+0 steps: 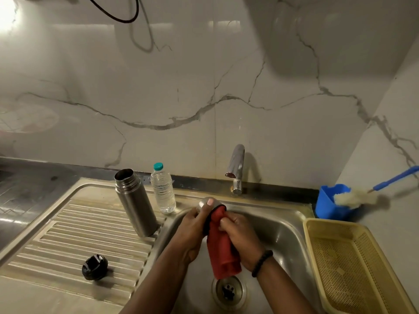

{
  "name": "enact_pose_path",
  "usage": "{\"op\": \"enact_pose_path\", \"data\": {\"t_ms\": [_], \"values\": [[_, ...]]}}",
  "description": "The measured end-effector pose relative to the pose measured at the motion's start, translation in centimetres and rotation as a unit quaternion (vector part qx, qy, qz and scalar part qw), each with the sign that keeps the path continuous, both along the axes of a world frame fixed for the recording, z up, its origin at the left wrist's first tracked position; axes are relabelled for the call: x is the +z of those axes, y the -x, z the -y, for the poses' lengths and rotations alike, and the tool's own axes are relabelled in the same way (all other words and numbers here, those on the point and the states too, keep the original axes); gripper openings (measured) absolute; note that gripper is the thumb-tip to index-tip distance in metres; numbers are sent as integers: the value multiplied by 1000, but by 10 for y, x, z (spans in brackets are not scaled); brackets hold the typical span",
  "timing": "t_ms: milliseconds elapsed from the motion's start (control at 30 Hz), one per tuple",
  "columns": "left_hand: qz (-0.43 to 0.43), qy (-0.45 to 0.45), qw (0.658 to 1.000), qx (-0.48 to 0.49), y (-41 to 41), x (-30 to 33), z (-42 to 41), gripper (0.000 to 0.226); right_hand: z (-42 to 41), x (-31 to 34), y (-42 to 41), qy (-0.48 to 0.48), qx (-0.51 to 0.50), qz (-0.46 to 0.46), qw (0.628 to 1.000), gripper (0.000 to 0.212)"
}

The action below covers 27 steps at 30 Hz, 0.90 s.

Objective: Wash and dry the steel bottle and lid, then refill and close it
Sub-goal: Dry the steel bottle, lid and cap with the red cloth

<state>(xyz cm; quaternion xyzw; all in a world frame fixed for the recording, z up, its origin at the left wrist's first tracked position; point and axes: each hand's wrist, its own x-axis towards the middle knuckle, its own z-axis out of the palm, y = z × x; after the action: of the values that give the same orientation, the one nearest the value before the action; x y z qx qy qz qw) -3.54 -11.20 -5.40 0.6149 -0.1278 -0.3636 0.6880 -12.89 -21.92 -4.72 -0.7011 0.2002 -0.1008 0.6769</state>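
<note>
Over the sink basin [278, 225] we see both hands working together: the left hand [192, 232] has its grip clenched around a rounded steel cap [207, 203], thumb pressed on its shiny top, while the right hand [240, 236] grasps a red cloth [222, 252] that is tucked against the cap's underside and hangs down toward the drain [229, 291]. A dark beaded band [261, 262] circles the right wrist. The steel bottle [135, 202] stands upright and open-mouthed on the ribbed draining board [74, 234], at the board's edge just beside the basin, apart from both hands. Just beside it, nearer the back wall, stands a clear plastic water bottle [163, 191] with a teal cap, holding water. A black stopper-like lid piece [95, 267] lies on the draining board toward the near edge, well apart from the steel bottle. The chrome tap [237, 168] rises from the back rim of the sink, and we see no water running from it. At the back right corner of the tabletop a blue holder [326, 205] sits against the wall with a bottle brush [356, 197] resting in it, its blue handle pointing out to the right. A pale yellow perforated basket [353, 266] sits on the tabletop just beside the basin's right edge.
</note>
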Motion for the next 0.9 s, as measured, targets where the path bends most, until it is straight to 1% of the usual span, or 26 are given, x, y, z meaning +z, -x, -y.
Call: {"op": "enact_pose_path", "data": {"t_ms": [33, 67, 133, 200, 267, 333, 367, 400, 467, 500, 533, 600, 633, 700, 767, 833, 900], "values": [[-10, 26, 1000, -2, 0, -3, -2, 73, 2, 2, 2, -106, 2, -4, 994, 17], [-18, 48, 999, -10, -1, -6, -4, 71, 6, 3, 5, -189, -1, -7, 982, 16], [-30, 49, 998, -22, -1, -9, -5, 72, 14, -1, 8, -203, -7, -18, 979, 15], [-34, 5, 999, -28, 3, -5, -2, 77, 15, -3, 6, -166, -17, -29, 986, 12], [-33, -21, 999, -36, 4, -3, 1, 72, 11, -2, 4, -125, -26, -31, 991, 15], [-30, -6, 999, -30, 2, -3, 3, 65, 8, 0, 5, -98, -36, -25, 994, 20], [-28, 9, 999, -24, 1, -3, 3, 64, 8, -1, 7, -112, -35, -20, 993, 20], [-26, 23, 999, -19, 1, -4, 3, 66, 9, -3, 8, -169, -28, -18, 985, 19], [-25, 44, 998, -23, 0, -8, 3, 73, 10, -4, 14, -322, 4, -23, 947, 17], [-35, 49, 998, -30, 0, -9, 4, 75, 11, -4, 15, -354, 14, -27, 935, 16], [-48, 47, 997, -36, 1, -8, 5, 76, 14, -6, 14, -340, 8, -37, 940, 15], [-69, 14, 997, -43, 1, -5, 7, 80, 16, -8, 9, -267, -32, -56, 961, 13], [-71, -4, 996, -50, 0, -5, 8, 78, 16, -8, 8, -250, -44, -54, 966, 14], [-75, -19, 996, -52, -1, -3, 9, 70, 15, -8, 7, -277, -31, -36, 960, 14], [-72, -14, 997, -23, -3, -2, 8, 70, 13, -7, 12, -334, -16, -22, 942, 15], [-93, 37, 995, 23, -9, -3, 7, 74, 16, -7, 19, -371, -33, -30, 927, 21], [-107, 92, 987, 72, -19, -7, 3, 68, 18, -7, 26, -397, -75, -19, 915, 31]]}}
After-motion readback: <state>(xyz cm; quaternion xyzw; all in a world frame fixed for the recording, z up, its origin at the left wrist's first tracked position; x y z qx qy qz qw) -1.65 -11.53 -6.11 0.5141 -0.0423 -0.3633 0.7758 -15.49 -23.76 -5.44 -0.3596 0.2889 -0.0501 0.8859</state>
